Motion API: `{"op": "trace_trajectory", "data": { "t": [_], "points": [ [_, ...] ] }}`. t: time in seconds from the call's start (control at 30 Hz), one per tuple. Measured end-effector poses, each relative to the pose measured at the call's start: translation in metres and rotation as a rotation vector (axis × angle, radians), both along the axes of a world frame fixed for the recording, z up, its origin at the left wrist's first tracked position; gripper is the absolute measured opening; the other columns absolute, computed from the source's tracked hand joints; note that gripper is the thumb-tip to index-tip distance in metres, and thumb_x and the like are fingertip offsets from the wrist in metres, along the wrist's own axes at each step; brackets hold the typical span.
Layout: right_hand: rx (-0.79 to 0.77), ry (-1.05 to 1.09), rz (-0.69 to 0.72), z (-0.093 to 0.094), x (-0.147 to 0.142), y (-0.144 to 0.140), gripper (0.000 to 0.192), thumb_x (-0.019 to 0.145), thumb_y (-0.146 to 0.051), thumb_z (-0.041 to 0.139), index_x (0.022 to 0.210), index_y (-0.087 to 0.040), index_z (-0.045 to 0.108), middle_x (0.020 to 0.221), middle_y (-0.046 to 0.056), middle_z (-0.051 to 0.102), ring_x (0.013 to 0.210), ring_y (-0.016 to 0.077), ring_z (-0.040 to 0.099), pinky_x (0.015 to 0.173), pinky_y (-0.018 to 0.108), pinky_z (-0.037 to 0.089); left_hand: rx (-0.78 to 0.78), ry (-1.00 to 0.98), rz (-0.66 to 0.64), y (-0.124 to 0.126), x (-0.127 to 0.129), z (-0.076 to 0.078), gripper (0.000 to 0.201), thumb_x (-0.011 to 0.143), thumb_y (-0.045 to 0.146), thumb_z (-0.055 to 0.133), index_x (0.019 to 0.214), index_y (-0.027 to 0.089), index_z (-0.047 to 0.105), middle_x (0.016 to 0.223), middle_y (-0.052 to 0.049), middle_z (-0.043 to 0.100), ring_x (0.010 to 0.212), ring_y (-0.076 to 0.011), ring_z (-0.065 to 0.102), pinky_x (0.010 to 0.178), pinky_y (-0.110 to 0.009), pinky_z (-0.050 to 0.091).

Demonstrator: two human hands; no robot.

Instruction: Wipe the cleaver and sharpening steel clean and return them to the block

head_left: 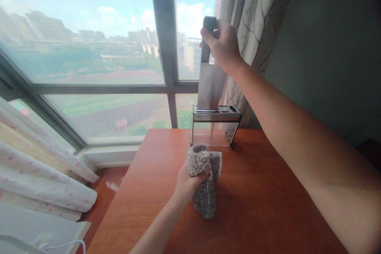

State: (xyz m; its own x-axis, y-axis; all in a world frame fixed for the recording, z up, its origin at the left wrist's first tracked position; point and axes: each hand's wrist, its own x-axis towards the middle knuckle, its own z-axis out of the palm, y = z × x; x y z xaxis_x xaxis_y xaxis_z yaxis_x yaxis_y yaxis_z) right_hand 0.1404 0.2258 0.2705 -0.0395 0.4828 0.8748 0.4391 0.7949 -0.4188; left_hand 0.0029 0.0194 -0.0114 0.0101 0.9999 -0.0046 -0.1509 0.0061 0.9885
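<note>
Cleaver upright at the table's far edge, its dark handle on top and its broad blade pointing down, leaning only slightly: my right hand grasps that handle near its upper end, the thumb laid across the front. The blade's lower end meets the left part of the knife rack's shiny top bar; I cannot tell whether it has entered a slot there. Further right along that bar I see more dark slots, and below it the rack has see-through sides. The rack stands by the far edge of the reddish-brown table, to the right of its far left corner. Nearer me, in front of the rack, my left hand is closed around a bunched grey fuzzy cloth, thumb across it, one end hanging down over the table. Past the far edge are the window and a patterned curtain on the right.
</note>
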Motion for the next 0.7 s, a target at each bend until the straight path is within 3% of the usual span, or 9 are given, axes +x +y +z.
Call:
{"op": "trace_trajectory", "data": {
  "t": [0.47,0.7],
  "points": [
    [-0.018,-0.027,0.006,-0.0040,0.0023,-0.0024,0.022,0.088,-0.031,0.058,0.096,-0.011,0.058,0.068,-0.007,0.070,0.053,-0.0002,0.053,0.056,0.013,0.037,0.013,0.013,0.003,0.0027,-0.0024,-0.0046,0.043,0.060,0.031,0.082,0.097,0.014,0.071,0.093,-0.008,0.073,0.089,-0.0283,0.065,0.080,-0.035,0.050],
    [-0.021,-0.020,0.025,-0.0051,0.0012,-0.0020,0.020,0.089,-0.033,0.057,0.094,-0.013,0.056,0.071,-0.004,0.069,0.059,0.0045,0.057,0.060,0.016,0.040,0.016,0.018,-0.010,0.0032,-0.0029,-0.0063,0.045,0.061,0.032,0.081,0.099,0.013,0.069,0.094,-0.008,0.073,0.091,-0.0287,0.065,0.080,-0.035,0.050]
  ]
}}
